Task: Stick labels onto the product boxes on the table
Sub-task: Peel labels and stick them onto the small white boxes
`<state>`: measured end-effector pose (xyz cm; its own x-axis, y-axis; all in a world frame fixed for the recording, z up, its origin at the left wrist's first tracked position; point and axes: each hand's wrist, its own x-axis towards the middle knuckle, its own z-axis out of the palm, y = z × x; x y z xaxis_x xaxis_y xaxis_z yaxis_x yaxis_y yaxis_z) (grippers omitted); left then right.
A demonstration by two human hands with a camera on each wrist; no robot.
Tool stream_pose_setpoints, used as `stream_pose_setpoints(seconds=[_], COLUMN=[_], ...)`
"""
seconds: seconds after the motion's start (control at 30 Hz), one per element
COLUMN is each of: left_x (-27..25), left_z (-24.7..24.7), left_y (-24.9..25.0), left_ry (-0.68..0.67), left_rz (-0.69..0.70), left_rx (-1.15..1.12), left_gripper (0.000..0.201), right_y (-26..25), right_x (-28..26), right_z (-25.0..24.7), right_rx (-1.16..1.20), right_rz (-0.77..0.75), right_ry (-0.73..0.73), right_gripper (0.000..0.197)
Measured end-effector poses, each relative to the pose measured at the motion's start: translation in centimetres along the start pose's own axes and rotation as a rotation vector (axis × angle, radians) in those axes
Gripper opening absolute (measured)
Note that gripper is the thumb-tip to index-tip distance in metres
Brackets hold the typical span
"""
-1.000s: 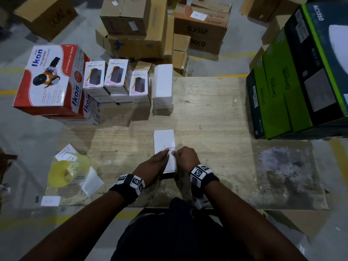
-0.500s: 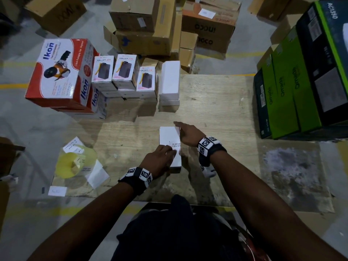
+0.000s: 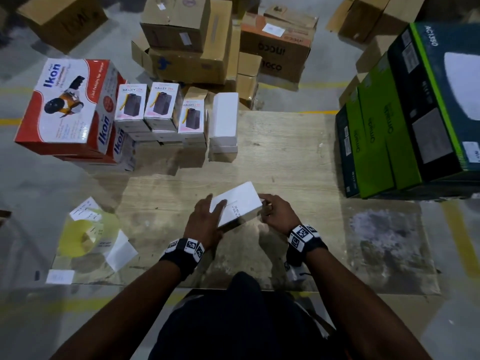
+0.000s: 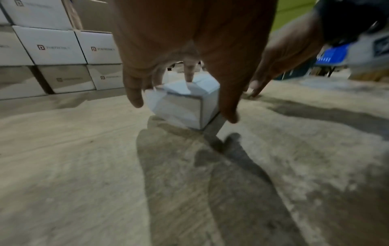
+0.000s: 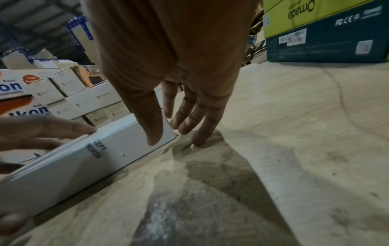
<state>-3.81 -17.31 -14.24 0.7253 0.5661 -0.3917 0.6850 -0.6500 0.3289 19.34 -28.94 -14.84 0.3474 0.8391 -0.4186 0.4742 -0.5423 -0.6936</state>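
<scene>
Cartons crowded the warehouse floor beyond the worn wooden table (image 3: 285,157), and stacked product boxes (image 3: 161,110) stood along its far left edge beside red Ikon boxes (image 3: 65,107). Near the front middle of the table lay the white box (image 3: 240,201) in hand, turned askew, its seal label (image 3: 237,211) already on the top face and wrapped over the edge. The left hand (image 3: 205,224) lay over the box's near end with straight fingers on top and the thumb down the side, holding it; the right hand (image 3: 278,214) held the far corner, thumb on the top face and fingers reaching down behind, tips at the table, as the right wrist view showed. The step looked to me like turning or clearing a finished box. Doing it well would mean keeping the fingers off the fresh label edge, carrying the box level, and setting it apart from the unlabelled stack. The yellow label roll (image 3: 83,235) waited at the left front, well apart from both hands.
</scene>
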Motion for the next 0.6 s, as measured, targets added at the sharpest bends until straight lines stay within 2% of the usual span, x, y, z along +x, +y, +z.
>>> stream_pose_setpoints(seconds=[0.07,0.13,0.2,0.23,0.27,0.37,0.43,0.47,0.53,0.6], left_x=[0.9,1.9,2.4,2.5,2.7,3.2,3.5,3.5,3.5,3.8], left_z=[-1.2,-3.2,-4.9,-5.5,-6.0,-7.0,-7.2,-7.3,-7.4,-7.3], left_y=[-0.5,-0.7,-0.9,-0.8,-0.8,-0.7,-0.6,-0.2,0.9,2.6], left_ry=[0.024,-0.122,-0.295,-0.323,-0.306,-0.159,-0.086,-0.065,-0.064,-0.035], left_rz=[0.04,0.022,-0.07,-0.148,-0.232,-0.394,-0.401,-0.386,-0.332,-0.301], left_rx=[-0.128,-0.35,-0.635,-0.815,-0.963,-1.266,-1.435,-1.462,-1.404,-1.245], left_gripper=[0.084,0.078,0.056,0.043,0.04,0.078,0.1,0.108,0.105,0.103], right_y=[0.3,0.3,0.0,-0.2,-0.6,-1.9,-2.3,-2.7,-3.6,-5.1], right_x=[-0.5,-0.7,-0.6,-0.3,-0.2,-0.3,-0.6,-0.8,-1.0,-1.3], right_z=[-0.3,-0.9,-1.8,-2.2,-2.6,-3.2,-2.8,-2.5,-1.9,-1.6], right_rx=[0.048,0.013,-0.077,-0.112,-0.131,-0.12,-0.002,0.136,0.454,0.59], right_rz=[-0.006,-0.048,-0.125,-0.152,-0.169,-0.117,-0.033,0.016,0.105,0.09], right_ry=[0.004,0.007,0.003,-0.013,-0.04,-0.106,-0.106,-0.104,-0.108,-0.093], right_gripper=[0.074,0.086,0.087,0.081,0.075,0.057,0.05,0.05,0.049,0.045])
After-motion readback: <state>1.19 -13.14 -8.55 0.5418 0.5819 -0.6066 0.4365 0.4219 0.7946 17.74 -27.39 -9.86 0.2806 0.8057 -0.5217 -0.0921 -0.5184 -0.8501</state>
